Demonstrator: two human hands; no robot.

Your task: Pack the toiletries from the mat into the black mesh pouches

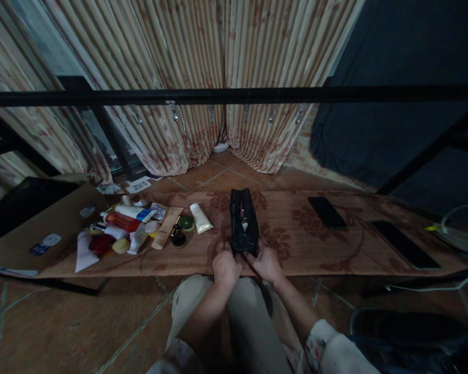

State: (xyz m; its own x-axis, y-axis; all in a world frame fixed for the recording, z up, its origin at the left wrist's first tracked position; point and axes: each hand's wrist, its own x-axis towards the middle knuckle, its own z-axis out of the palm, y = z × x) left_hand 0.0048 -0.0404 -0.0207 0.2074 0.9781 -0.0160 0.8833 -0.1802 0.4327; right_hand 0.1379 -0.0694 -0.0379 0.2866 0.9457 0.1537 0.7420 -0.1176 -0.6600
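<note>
A black pouch (pixel 239 221) lies lengthwise on the cloth-covered table in front of me, its top partly open with small items showing inside. My left hand (pixel 226 267) grips its near left corner with curled fingers. At the near right corner, my right hand (pixel 265 262) holds the same pouch, thumb against the front end. Left of the pouch lie a white tube (pixel 200 218), a green-lidded jar (pixel 186 223), a small black bottle (pixel 178 236) and a beige tube (pixel 167 228). What exactly sits inside the pouch is too dark to make out.
A pile of cosmetics, including a red bottle (pixel 122 222) and a pink tube (pixel 85 252), lies beside a cardboard box (pixel 42 231) at left. Two dark phone-like slabs, one nearer (pixel 405 244) and one farther (pixel 326 212), lie at right. A black bar (pixel 234 96) crosses behind the table.
</note>
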